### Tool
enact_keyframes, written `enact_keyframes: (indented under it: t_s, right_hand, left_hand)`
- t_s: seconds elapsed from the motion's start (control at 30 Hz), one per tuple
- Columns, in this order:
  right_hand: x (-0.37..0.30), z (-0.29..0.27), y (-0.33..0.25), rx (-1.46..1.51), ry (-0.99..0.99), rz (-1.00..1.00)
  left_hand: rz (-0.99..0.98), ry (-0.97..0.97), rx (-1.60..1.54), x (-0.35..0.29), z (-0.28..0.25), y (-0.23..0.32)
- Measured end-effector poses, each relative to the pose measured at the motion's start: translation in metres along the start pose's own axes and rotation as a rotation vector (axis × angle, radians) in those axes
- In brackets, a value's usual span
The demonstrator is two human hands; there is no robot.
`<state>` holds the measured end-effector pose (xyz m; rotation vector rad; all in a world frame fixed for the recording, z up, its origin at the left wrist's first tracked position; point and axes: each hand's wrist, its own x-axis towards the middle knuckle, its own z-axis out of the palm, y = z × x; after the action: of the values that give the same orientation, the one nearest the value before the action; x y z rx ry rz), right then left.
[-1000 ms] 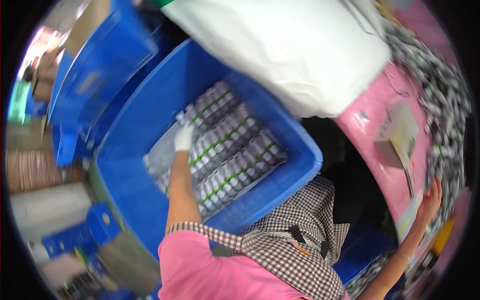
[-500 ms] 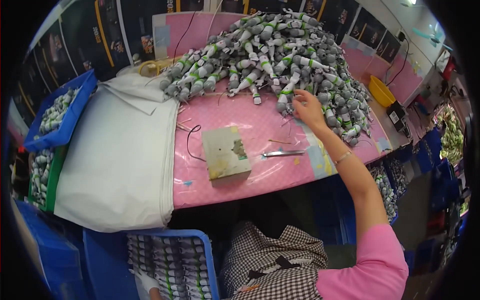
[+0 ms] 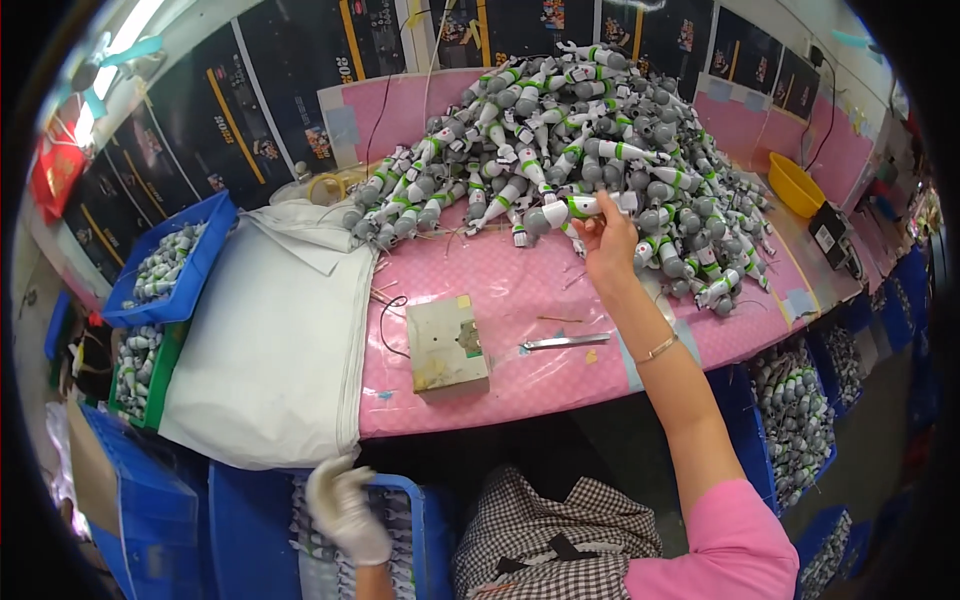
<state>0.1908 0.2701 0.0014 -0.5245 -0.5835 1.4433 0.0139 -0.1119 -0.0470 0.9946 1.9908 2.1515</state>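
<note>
My bare right hand (image 3: 610,245) is closed on a toy arm (image 3: 560,212), white with a green band and a grey ball-shaped end. It holds the part almost level at the front of a big heap of similar toy arms (image 3: 575,130) on the pink-covered table (image 3: 520,400). My left hand (image 3: 345,515), in a white glove, is above a blue bin (image 3: 415,500) at lower left. Its fingers are blurred but look stretched out, with nothing visible in them. Rows of the same toy arms lie in that bin, partly hidden by the glove.
A grey metal box (image 3: 445,345) with a cable and a pair of tweezers (image 3: 567,342) lie on the table. White sheets (image 3: 270,350) cover its left side. More toy arms fill a blue tray (image 3: 190,290), a green tray (image 3: 172,375) and bins at right. A yellow basket (image 3: 795,187) stands far right.
My right hand has taken a toy arm from the heap and turned with it. My left hand has risen from inside the blue bin toward its far edge. The view has shifted.
</note>
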Motion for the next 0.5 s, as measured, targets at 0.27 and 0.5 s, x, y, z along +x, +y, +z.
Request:
enact_keyframes:
  t_s: [0.27,0.5]
  right_hand:
    - [-0.132,-0.005,0.012,0.266,-0.162,0.555]
    - [-0.159,-0.047,0.014,0.485,-0.626,0.873]
  left_hand:
    - [-0.556,-0.494,-0.719,0.059,0.195,0.035]
    - [-0.686,-0.428,-1.019,0.078,0.171,0.005]
